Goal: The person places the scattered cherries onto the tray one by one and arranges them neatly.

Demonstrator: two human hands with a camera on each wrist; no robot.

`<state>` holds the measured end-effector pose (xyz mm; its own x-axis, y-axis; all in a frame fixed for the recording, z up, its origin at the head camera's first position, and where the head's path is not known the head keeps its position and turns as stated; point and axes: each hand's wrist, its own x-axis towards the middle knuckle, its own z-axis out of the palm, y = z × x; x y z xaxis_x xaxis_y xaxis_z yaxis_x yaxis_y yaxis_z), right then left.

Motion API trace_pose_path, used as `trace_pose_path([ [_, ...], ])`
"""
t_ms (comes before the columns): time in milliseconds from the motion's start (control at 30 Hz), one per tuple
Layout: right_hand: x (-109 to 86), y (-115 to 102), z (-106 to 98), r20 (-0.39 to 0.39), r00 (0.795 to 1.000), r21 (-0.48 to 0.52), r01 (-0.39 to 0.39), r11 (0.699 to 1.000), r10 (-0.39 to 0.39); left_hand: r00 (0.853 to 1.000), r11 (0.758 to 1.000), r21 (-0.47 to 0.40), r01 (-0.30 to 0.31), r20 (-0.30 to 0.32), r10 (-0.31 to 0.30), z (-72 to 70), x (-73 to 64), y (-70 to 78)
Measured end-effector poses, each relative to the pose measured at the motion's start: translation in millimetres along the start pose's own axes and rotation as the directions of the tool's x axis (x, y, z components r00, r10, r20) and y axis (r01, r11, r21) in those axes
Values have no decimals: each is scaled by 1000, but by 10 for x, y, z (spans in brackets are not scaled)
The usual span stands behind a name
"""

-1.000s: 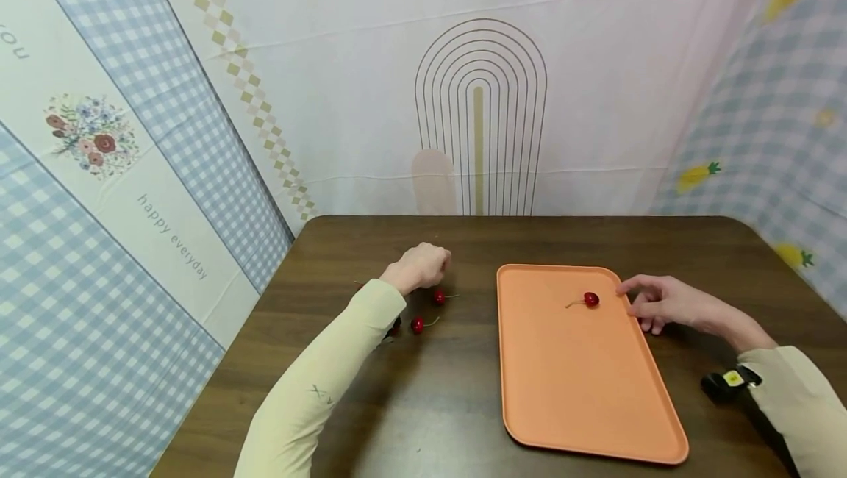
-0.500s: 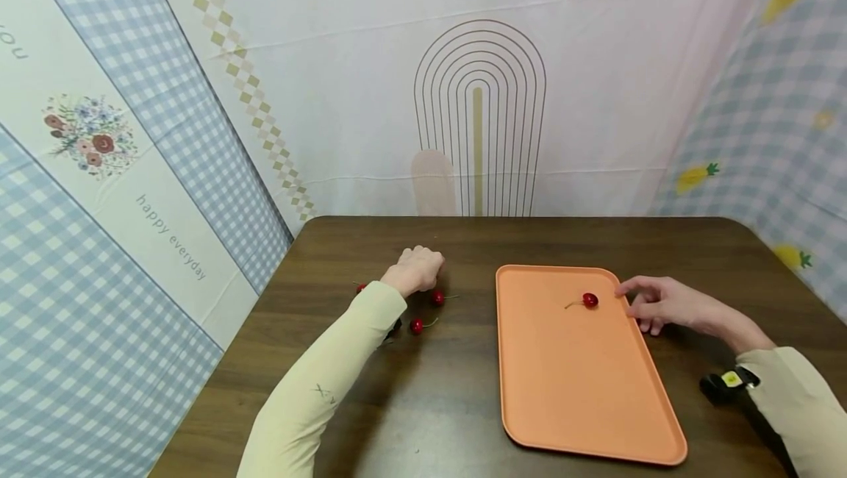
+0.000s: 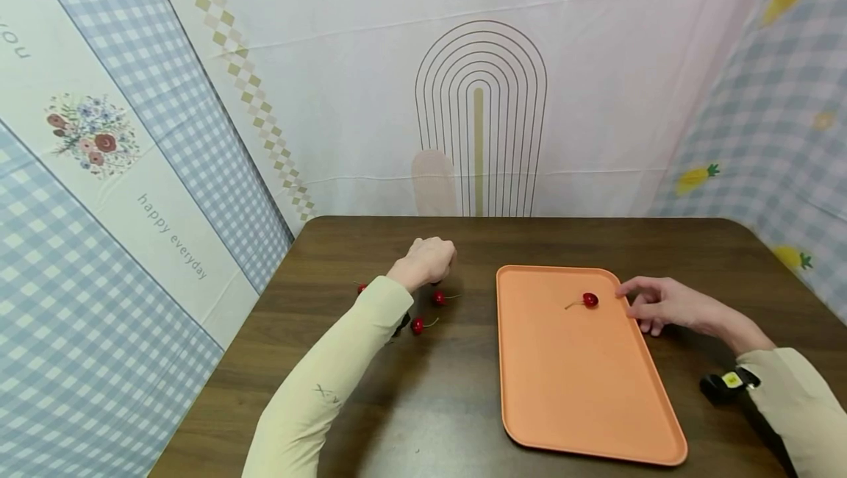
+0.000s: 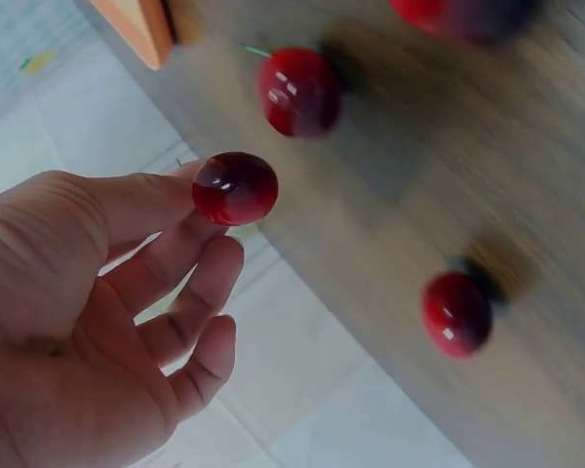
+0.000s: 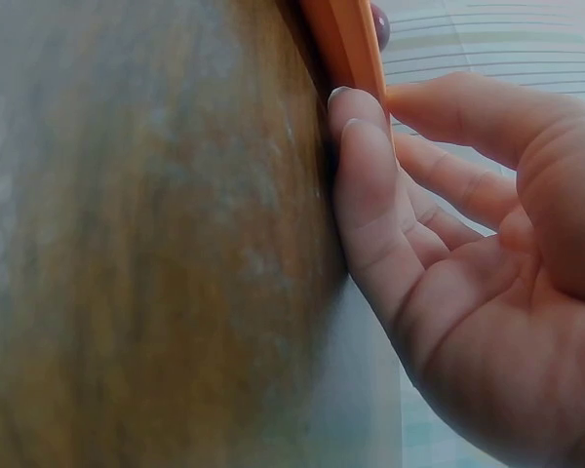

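Observation:
Between thumb and index finger my left hand (image 3: 426,261) pinches a dark red cherry (image 4: 236,188), best seen in the left wrist view; in the head view the back of the hand hides most of it. Just below that hand, a cherry with a stem (image 3: 438,298) lies on the table, with another cherry (image 3: 417,326) closer to me and a third cherry (image 3: 361,288) beyond the sleeve. My right hand (image 3: 668,305) holds the right rim of an orange tray (image 3: 562,390), thumb on one side and fingers curled against the other. One cherry (image 3: 590,300) with its stem rests inside the tray.
The dark wooden table (image 3: 450,419) ends at a back edge in front of a patterned cloth (image 3: 370,95). A checked cloth (image 3: 165,191) hangs along the left side. A black wrist device (image 3: 728,384) sits on my right wrist.
My left hand has lifted slightly and moved right, away from the cherries on the table, and the cherry in its fingers now shows beneath it. The right hand and tray stay put.

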<state>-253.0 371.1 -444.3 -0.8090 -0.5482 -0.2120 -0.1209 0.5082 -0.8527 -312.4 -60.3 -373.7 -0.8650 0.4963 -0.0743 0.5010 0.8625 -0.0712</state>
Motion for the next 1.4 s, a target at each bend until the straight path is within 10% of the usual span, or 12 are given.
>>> trace_pose_path([
  [600, 9, -9, 2, -6, 1000, 2, 4, 1000, -4, 986, 961, -222, -167, -37, 163, -190, 253, 621],
  [1400, -6, -5, 7, -6, 1000, 8, -14, 1000, 14, 983, 935, -351, -54, 145, 112, -28, 590, 1487],
])
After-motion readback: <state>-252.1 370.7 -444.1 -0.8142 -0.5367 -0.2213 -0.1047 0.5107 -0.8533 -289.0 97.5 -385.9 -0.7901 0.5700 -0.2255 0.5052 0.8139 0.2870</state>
